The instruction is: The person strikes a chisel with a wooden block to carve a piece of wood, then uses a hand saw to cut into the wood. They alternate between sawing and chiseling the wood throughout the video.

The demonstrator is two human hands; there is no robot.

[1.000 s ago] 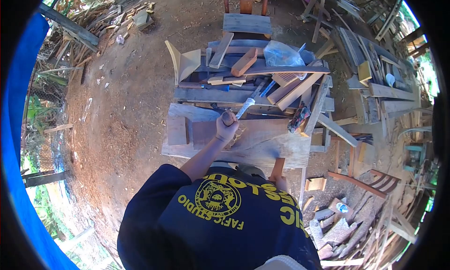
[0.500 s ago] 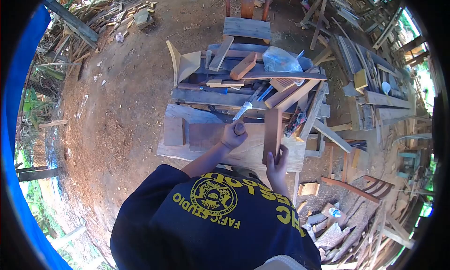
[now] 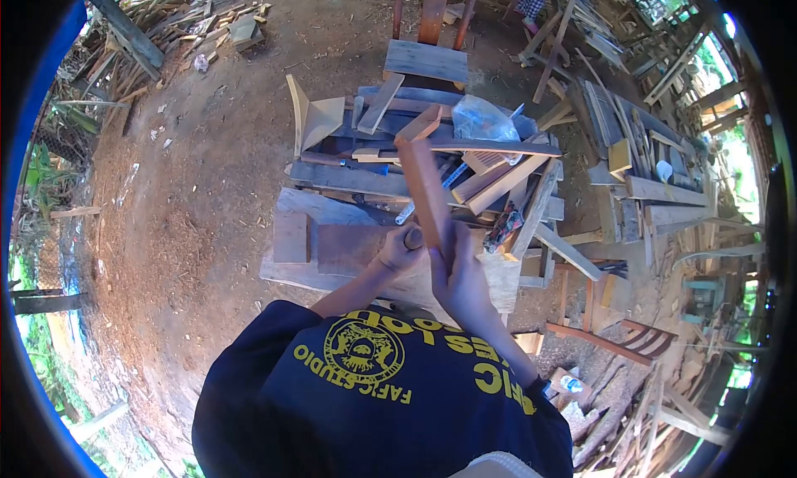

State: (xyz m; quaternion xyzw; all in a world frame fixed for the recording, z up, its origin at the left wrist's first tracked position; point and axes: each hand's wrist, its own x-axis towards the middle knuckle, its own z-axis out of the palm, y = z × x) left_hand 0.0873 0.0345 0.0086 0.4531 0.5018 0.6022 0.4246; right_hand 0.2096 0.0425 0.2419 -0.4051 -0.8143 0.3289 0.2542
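My left hand (image 3: pixel 397 254) is closed round a chisel (image 3: pixel 413 239), its round handle end facing up toward me. Beneath that hand lies a flat reddish-brown board (image 3: pixel 349 247) on the wooden bench (image 3: pixel 311 205). My right hand (image 3: pixel 462 279) grips the lower end of a long reddish wooden block (image 3: pixel 425 187). The block is tilted up and overlaps the chisel's right side and the bench in this view. Left of the board, a squarish wooden piece (image 3: pixel 290 237) rests on the bench.
Behind the bench are loose planks (image 3: pixel 349 177), angled wood pieces (image 3: pixel 322 119) and a clear plastic bag (image 3: pixel 484 119). A wooden stool (image 3: pixel 427 60) stands farther back. Stacked boards (image 3: pixel 664 187) and a curved chair part (image 3: pixel 614 345) lie to the right. A person's legs (image 3: pixel 531 4) show at the top.
My right hand has swung the wooden block leftward and up, from beside the chisel to across its right side. My left hand keeps its hold on the chisel. The view has shifted slightly.
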